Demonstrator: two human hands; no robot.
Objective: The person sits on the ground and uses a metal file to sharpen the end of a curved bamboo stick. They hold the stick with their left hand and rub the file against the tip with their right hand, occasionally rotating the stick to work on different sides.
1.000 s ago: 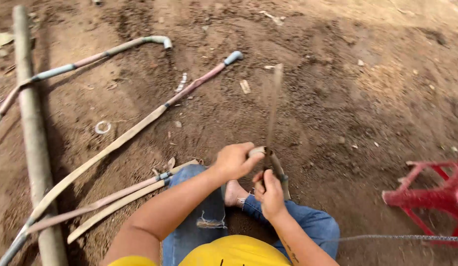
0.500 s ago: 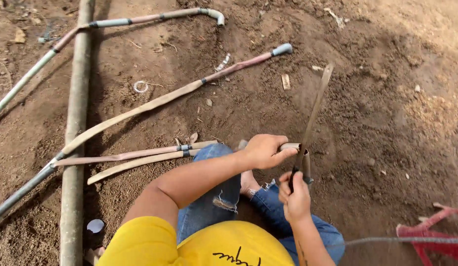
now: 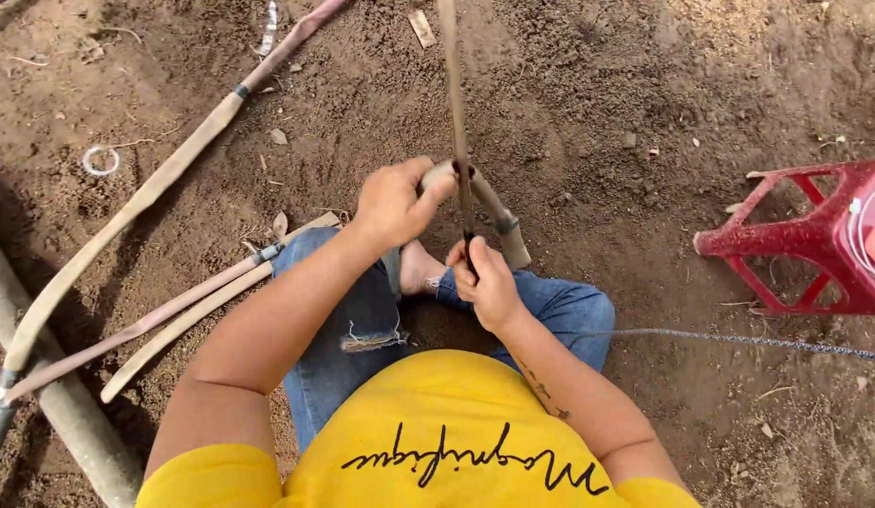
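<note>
While seated on dirt: person works thin strip (image 3: 453, 103).
L hand (image 3: 392, 202): fingers wrapped on strip's lower end, as 0.5 s ago.
R hand (image 3: 485, 282): fingers pinching knife handle; strip now upright, prev. tilted.

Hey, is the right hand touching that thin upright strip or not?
Touching. The head view shows the right hand with its fingers closed around the lower end of the thin strip, no gap between them.

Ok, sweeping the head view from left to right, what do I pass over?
Grey pole at the lower left, small white ring, long flat strips on the dirt, left hand on a wooden handle, thin upright stick, right hand below it, then the red plastic stool.
</note>
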